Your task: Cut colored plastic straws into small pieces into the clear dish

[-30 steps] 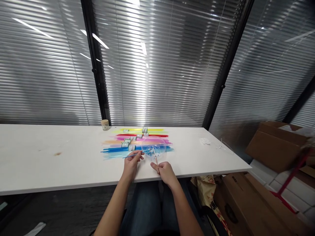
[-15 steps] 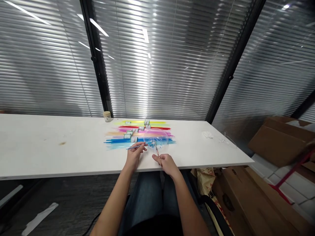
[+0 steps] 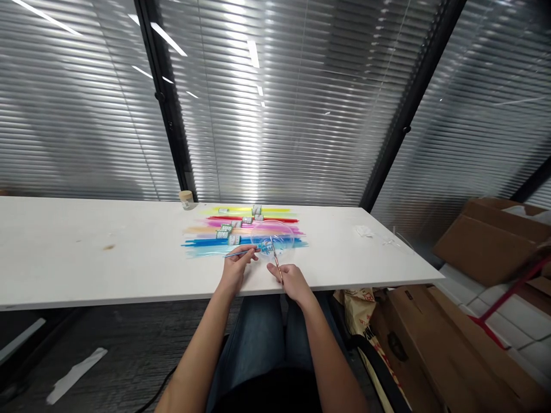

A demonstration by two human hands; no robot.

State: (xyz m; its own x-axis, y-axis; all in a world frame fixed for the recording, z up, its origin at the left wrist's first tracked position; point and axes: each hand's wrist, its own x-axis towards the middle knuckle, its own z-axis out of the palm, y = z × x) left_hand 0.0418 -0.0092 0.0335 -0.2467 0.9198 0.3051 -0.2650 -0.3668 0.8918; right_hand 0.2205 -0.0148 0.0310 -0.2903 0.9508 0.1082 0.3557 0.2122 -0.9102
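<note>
Pinched in my left hand [image 3: 239,267] is a thin blue stick [image 3: 235,254], its right end at the rim of a clear round dish [image 3: 291,244]. Small blue pieces [image 3: 267,246] lie in that dish. My right hand [image 3: 293,279] is closed around a slim, reddish metal tool [image 3: 276,261] whose tip points into the dish; whether it is tweezers or scissors I cannot tell. Behind the hands, dark blue sticks [image 3: 206,243] and light blue sticks [image 3: 206,251] lie crosswise, with red sticks [image 3: 275,220] and yellow sticks [image 3: 275,210] farther back. Several bundles carry printed labels.
On the white table [image 3: 107,269], a small jar with a tan lid [image 3: 186,199] stands at the back edge. A crumpled white tissue [image 3: 364,231] lies to the right. Cardboard boxes [image 3: 486,241] and a paper bag [image 3: 359,310] are at the lower right.
The view has tilted slightly, so the table sits a little higher. Both hands keep nearly the same place over the dish, still holding the blue stick and the slim tool.
</note>
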